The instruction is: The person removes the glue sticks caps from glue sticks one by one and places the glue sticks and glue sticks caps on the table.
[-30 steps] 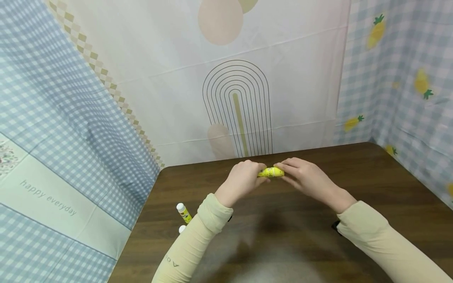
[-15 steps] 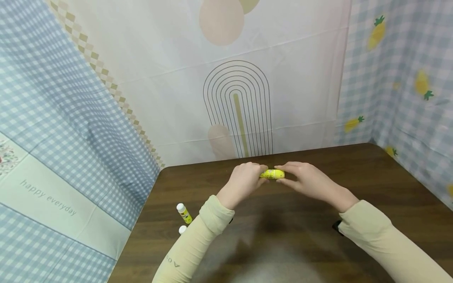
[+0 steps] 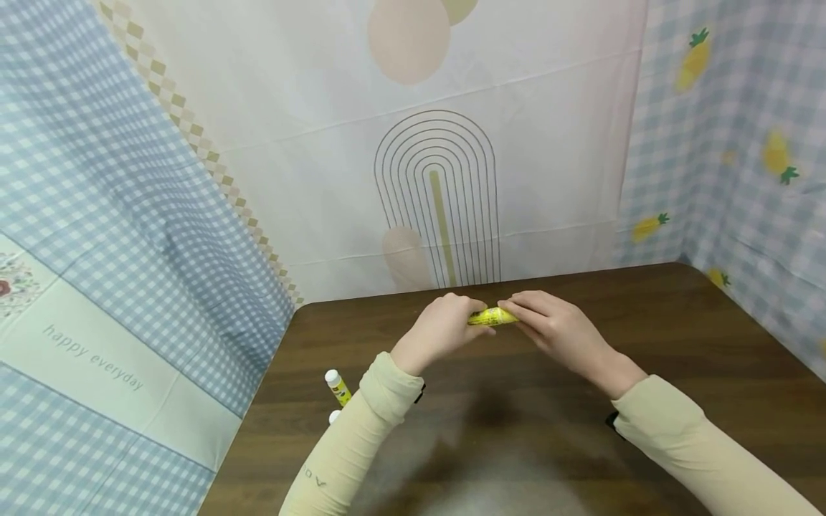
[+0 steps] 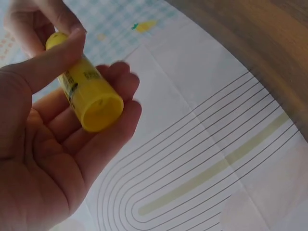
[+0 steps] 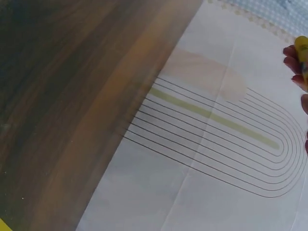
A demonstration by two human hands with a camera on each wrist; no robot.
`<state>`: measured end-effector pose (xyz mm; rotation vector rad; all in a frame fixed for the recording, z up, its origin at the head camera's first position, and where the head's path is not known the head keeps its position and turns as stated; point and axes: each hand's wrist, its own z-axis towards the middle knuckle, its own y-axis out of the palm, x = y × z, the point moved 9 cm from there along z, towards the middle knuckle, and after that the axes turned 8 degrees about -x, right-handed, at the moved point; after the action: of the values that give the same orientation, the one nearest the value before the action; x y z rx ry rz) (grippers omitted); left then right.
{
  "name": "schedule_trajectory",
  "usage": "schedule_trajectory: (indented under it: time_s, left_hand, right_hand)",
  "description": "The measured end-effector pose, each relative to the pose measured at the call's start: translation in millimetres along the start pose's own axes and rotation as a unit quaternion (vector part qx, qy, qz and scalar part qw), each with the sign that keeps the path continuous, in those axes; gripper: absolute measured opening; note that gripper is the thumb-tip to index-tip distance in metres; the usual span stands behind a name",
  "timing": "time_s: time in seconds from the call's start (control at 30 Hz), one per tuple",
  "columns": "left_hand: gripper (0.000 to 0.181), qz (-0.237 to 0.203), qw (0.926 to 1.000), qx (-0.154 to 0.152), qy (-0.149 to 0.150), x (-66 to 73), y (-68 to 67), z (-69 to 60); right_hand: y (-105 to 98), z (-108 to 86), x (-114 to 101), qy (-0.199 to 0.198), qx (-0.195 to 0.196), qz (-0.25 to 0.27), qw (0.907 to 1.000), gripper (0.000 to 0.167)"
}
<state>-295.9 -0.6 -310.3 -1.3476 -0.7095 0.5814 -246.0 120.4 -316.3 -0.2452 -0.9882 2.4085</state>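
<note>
A yellow tube that looks like a glue stick [image 3: 489, 317] is held level between both hands above the far part of the table. My left hand [image 3: 440, 328] grips one end, thumb across it and fingers beneath. In the left wrist view the tube's near end [image 4: 102, 108] is a hollow yellow ring, with dark print further up. My right hand [image 3: 560, 331] pinches the other, rounded end between thumb and fingers. That end is partly covered by the fingers. At the right wrist view's edge, only a bit of yellow tube [image 5: 301, 44] and some fingertips show.
On the dark wooden table [image 3: 645, 315], left of the left forearm, stands a yellow glue stick [image 3: 338, 387] with a white cap. Beside it a second white cap [image 3: 333, 416] is mostly hidden by the sleeve. A printed white cloth [image 3: 548, 143] hangs behind the table's far edge.
The right hand's fingers opened wider around the tube's end half a second ago and have now closed in over it. The tube tilts slightly; the left hand has barely moved.
</note>
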Motion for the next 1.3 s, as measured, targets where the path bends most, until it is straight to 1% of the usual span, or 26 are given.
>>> schedule_trajectory:
  time_s: [0.03, 0.07, 0.1, 0.17, 0.27, 0.3, 0.37, 0.43, 0.5, 0.57, 0.63, 0.67, 0.73, 0.77, 0.83, 0.9, 1.0, 1.07, 1.13, 1.2, 1.3]
  left_hand:
    - [0.024, -0.004, 1.0000, -0.007, -0.003, -0.6, 0.4, 0.1]
    - [0.025, 0.001, 0.9999, -0.013, -0.005, -0.7, 1.0, 0.2]
    - [0.024, 0.013, 0.9998, -0.013, -0.007, -0.4, 1.2, 0.1]
    - [0.025, 0.046, 0.9989, -0.008, -0.007, 1.7, 1.1, -0.5]
    - [0.022, 0.095, 0.9954, 0.013, 0.000, 6.9, 1.7, -1.8]
    - [0.021, 0.105, 0.9942, 0.021, 0.003, 8.6, 1.7, -2.4]
    - [0.020, 0.115, 0.9929, 0.030, 0.009, 11.0, 2.7, -3.6]
    - [0.020, 0.114, 0.9927, 0.036, 0.012, 12.1, 2.8, -4.4]
    - [0.019, 0.106, 0.9935, 0.040, 0.012, 11.3, 2.1, -4.8]
    - [0.019, 0.095, 0.9948, 0.037, 0.011, 9.4, 1.0, -4.3]
    - [0.020, 0.071, 0.9971, 0.027, 0.010, 6.6, 0.9, -3.2]
    - [0.020, 0.056, 0.9982, 0.019, 0.010, 5.0, 1.1, -2.5]
    - [0.020, 0.023, 0.9997, 0.001, 0.007, 1.6, 2.2, -1.5]
    - [0.021, 0.007, 0.9999, -0.008, 0.006, 0.1, 2.7, -1.2]
    - [0.022, -0.010, 0.9998, -0.019, 0.002, -1.7, 3.6, -1.3]
    - [0.022, -0.004, 0.9998, -0.018, 0.002, -0.9, 2.7, -2.5]
    - [0.020, 0.034, 0.9994, 0.006, 0.005, 3.2, -0.8, -5.9]
    - [0.019, 0.056, 0.9980, 0.026, 0.009, 6.7, -4.6, -8.2]
    - [0.020, 0.073, 0.9964, 0.042, 0.010, 9.4, -8.6, -10.4]
    - [0.020, 0.078, 0.9955, 0.051, 0.012, 11.3, -11.7, -11.8]
    - [0.020, 0.078, 0.9953, 0.055, 0.014, 12.4, -14.2, -13.6]
  right_hand:
    - [0.4, 0.2, 0.0, 0.003, -0.003, -0.001, 1.0000, 0.027]
    - [1.3, 0.9, 1.1, 0.012, -0.010, -0.002, 0.9999, 0.029]
    - [3.0, 1.8, 3.2, 0.027, -0.024, 0.003, 0.9994, 0.034]
    - [7.8, 3.9, 9.6, 0.065, -0.063, 0.020, 0.9957, 0.043]
    - [15.4, 4.6, 20.8, 0.126, -0.130, 0.046, 0.9824, 0.041]
    - [17.3, 4.2, 23.8, 0.141, -0.147, 0.054, 0.9776, 0.039]
    - [18.5, 3.7, 26.8, 0.158, -0.163, 0.067, 0.9716, 0.036]
    - [17.0, 3.8, 26.3, 0.155, -0.156, 0.070, 0.9730, 0.033]
    - [14.2, 4.5, 23.0, 0.135, -0.130, 0.059, 0.9804, 0.033]
    - [10.3, 4.6, 17.3, 0.101, -0.094, 0.039, 0.9897, 0.035]
    - [6.1, 3.4, 10.9, 0.064, -0.057, 0.011, 0.9963, 0.036]
    - [4.7, 2.4, 7.9, 0.046, -0.041, -0.005, 0.9981, 0.031]
    - [3.0, 0.4, 2.9, 0.019, -0.017, -0.030, 0.9992, 0.025]
    - [2.4, -0.3, 1.5, 0.012, -0.010, -0.035, 0.9993, 0.026]
    - [2.6, -1.1, 1.6, 0.014, -0.004, -0.034, 0.9993, 0.026]
    - [3.6, -0.9, 4.8, 0.033, -0.009, -0.010, 0.9994, 0.026]
    - [5.8, -1.4, 13.2, 0.082, -0.023, 0.050, 0.9951, 0.044]
    - [5.9, -2.2, 17.5, 0.106, -0.026, 0.080, 0.9908, 0.046]
    - [4.5, -2.7, 19.8, 0.118, -0.023, 0.098, 0.9880, 0.046]
    - [2.0, -2.6, 19.8, 0.116, -0.016, 0.094, 0.9887, 0.045]
    - [-1.9, -2.5, 17.7, 0.102, -0.005, 0.069, 0.9924, 0.047]
